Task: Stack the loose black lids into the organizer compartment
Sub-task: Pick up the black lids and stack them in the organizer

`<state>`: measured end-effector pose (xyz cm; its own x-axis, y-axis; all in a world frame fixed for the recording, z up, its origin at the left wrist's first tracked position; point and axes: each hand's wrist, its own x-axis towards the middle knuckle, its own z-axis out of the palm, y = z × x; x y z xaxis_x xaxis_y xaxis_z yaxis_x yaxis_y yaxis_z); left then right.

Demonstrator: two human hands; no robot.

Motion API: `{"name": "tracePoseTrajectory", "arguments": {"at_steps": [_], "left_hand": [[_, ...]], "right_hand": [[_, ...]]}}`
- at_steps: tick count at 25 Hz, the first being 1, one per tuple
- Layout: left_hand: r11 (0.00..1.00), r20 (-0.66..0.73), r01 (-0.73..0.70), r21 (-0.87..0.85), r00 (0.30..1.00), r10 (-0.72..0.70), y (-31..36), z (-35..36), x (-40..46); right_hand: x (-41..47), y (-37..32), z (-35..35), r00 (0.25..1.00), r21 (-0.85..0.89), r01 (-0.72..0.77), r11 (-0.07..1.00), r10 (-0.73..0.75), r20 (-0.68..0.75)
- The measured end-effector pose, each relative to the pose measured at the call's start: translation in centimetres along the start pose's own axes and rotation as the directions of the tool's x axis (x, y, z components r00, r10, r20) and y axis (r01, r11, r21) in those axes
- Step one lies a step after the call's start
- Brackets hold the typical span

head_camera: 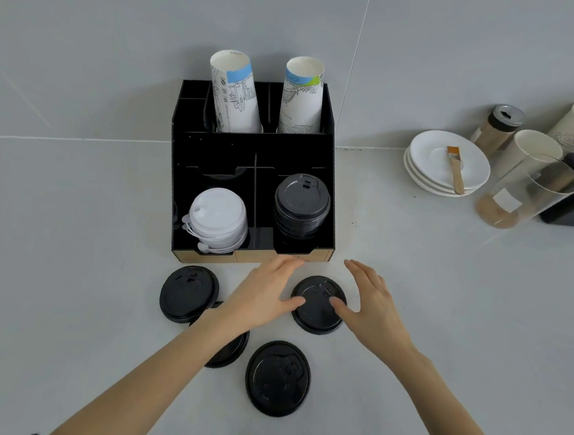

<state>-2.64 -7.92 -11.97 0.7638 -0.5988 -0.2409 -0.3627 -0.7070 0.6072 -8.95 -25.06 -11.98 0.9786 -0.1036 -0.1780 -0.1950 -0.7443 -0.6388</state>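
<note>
Several loose black lids lie on the grey counter in front of the black organizer [215, 150]. One lid [318, 305] sits between my hands: my left hand [265, 294] and my right hand [372, 299] each rest a thumb on it, fingers spread. Another lid [187, 293] lies to the left, one [278, 378] lies nearer to me, and one [230, 350] is partly hidden under my left forearm. A stack of black lids [301, 204] fills the organizer's front right compartment.
White lids [218, 220] fill the front left compartment. Two sleeves of paper cups [235, 93] stand in the back slots. At the right are stacked white saucers [448, 161] with a brush, a glass jar [524, 191], paper cups, a shaker and a black machine.
</note>
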Motion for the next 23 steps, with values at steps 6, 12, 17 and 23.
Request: {"name": "tracePoseTrajectory", "arguments": {"at_steps": [6, 12, 17, 23], "left_hand": [[0.998, 0.121, 0.054, 0.036, 0.991, -0.058, -0.1, 2.3, 0.0], [0.998, 0.121, 0.041, 0.046, 0.991, -0.047, 0.1, 3.2, -0.1], [0.999, 0.118, 0.033, 0.023, 0.992, -0.036, 0.0, 3.1, -0.5], [0.999, -0.025, -0.016, -0.039, 1.0, 0.015, 0.0, 1.7, -1.2]], "right_hand": [[-1.7, 1.2, 2.0, 0.997, 0.026, -0.043, 0.999, 0.041, 0.072], [-2.1, 1.7, 3.2, 0.999, 0.054, -0.03, 0.998, 0.028, 0.036], [-2.0, 1.6, 3.2, 1.0, 0.061, -0.007, 0.998, 0.007, 0.008], [-1.8, 0.7, 1.4, 0.998, 0.096, 0.065, 0.993, -0.064, -0.011]]}}
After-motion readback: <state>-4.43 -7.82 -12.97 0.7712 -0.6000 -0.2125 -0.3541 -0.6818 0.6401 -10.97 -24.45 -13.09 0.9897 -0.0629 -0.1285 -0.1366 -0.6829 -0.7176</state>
